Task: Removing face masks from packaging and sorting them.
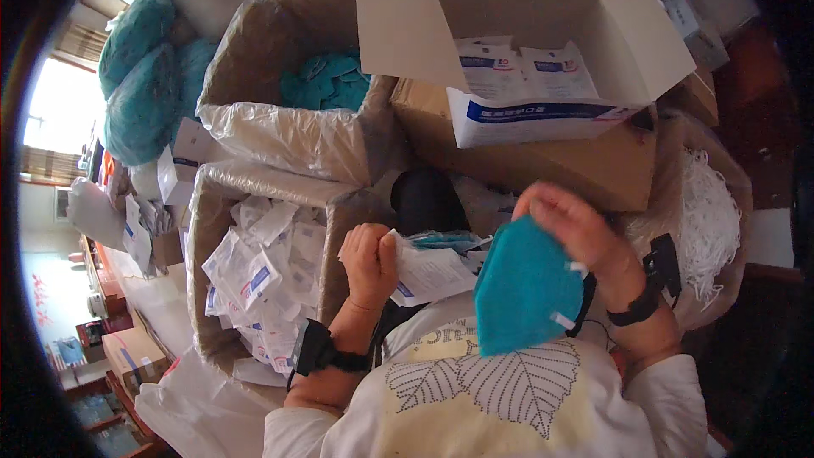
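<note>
Open cartons (284,137), left fingers (363,242) curled on packet (431,273), right fingers (536,198) holding mask (527,288)

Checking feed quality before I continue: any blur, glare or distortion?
Head view: right hand at the teal mask blurred, apparently by motion, left hand crisper; head view: window at left blown out; head view: fisheye bending toward the rim, corners black.
</note>
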Available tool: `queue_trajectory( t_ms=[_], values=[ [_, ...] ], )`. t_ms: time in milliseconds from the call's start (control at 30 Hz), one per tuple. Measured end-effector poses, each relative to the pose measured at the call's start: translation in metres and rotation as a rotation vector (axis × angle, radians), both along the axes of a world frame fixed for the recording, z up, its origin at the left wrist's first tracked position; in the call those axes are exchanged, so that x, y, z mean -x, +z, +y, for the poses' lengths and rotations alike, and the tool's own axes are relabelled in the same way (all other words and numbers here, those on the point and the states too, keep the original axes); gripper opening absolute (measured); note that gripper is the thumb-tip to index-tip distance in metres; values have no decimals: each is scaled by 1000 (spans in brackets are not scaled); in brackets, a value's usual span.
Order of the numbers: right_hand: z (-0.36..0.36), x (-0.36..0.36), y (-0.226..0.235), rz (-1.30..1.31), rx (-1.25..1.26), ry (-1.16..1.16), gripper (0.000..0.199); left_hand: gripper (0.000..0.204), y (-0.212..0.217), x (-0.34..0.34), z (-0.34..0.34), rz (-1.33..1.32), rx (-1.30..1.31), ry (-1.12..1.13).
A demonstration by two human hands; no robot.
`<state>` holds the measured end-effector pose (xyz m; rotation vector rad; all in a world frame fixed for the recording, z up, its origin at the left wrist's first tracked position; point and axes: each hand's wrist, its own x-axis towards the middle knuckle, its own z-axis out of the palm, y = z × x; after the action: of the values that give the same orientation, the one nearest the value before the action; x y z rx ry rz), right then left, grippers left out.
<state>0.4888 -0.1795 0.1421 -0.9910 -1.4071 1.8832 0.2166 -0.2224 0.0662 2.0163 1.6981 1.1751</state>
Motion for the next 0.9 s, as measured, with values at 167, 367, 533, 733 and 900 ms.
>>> queue_trajectory(
  t_ms=[167,367,533,733,900],
  values=[
    [-11,38,-21,-550,-586,150,21,8,3,-3,0,11,-5,-42],
    [-10,57,-26,-709,-616,174,21,6,6,-3,-3,30,-37,-108],
    [-10,61,-37,-592,-552,94,19,5,8,-4,-5,47,-42,-142],
    [-10,65,-35,-729,-621,56,19,6,9,-3,-5,43,-28,-141],
    [-9,66,-32,-703,-595,44,21,6,11,-2,-9,61,-8,-130]
  ],
)
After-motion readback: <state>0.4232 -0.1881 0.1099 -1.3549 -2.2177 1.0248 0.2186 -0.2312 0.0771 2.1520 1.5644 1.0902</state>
